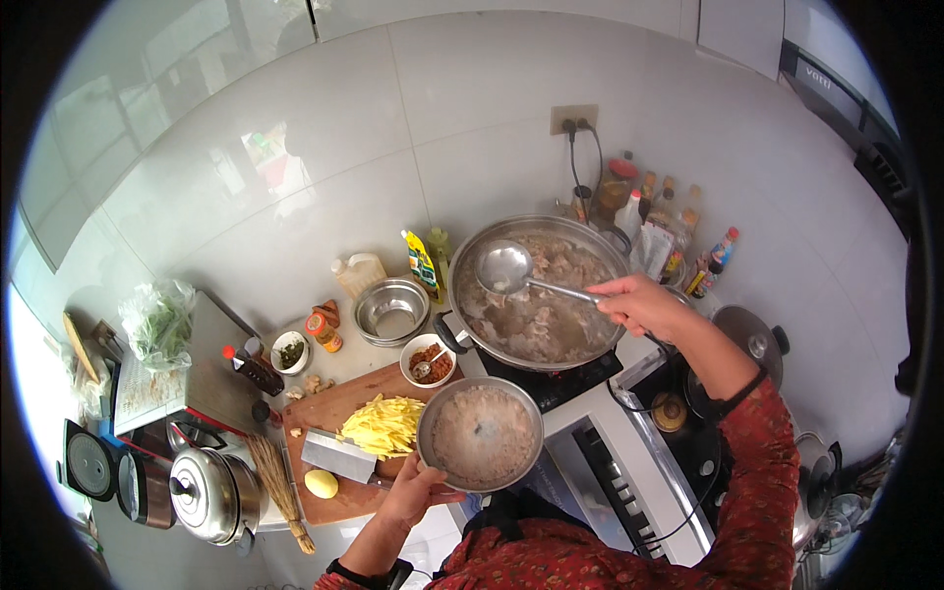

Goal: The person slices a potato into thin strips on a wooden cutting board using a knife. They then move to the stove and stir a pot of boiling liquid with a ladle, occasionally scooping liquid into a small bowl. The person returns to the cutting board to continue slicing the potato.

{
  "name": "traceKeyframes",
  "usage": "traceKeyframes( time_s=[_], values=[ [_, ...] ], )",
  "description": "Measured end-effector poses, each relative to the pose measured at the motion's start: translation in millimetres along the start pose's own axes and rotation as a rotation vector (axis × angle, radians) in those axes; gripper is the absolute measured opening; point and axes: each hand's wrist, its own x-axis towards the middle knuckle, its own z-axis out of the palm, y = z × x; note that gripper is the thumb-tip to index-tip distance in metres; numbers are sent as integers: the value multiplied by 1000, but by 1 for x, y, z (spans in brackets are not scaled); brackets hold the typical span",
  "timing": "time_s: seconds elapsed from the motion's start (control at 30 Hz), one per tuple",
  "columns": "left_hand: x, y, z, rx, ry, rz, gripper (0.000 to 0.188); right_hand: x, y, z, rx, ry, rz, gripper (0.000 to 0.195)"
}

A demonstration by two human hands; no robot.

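My right hand [636,304] grips the handle of a metal ladle [504,265]. The ladle's bowl is over a large two-handled steel pot [459,295], where pieces of meat [542,324] lie in cloudy, foamy liquid. With my left hand [413,493] I hold a round metal bowl [537,442] by its rim, in front of the pot. Brownish, frothy liquid [483,435] covers the bowl's inside. The pot stands on a black induction cooktop [568,383]. Whether the ladle's bowl touches the pot's liquid, I cannot tell.
Left of the bowl, a wooden cutting board [332,413] carries yellow strips [387,426], a cleaver [339,456] and a peeled potato [321,484]. A white bowl of red sauce [435,365] and nested steel bowls [391,310] stand near the pot. Bottles [664,206] line the right corner beside a gas stove [686,457].
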Motion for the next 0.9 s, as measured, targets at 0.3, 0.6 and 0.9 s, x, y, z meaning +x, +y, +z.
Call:
traceKeyframes(
  time_s=[0.3, 0.6, 0.9],
  values=[
    [-8, 4, 16, 33, 52, 4, 59, -90, 21, 28, -254, -130, -11, 45],
    [-5, 0, 11, -8, -14, 23, 64, -122, 51, 50, -923, 8, -540, 42],
    [-9, -2, 10, -7, 7, 14, 62, -44, 27, 50, -708, 289, -343, 42]
  ],
)
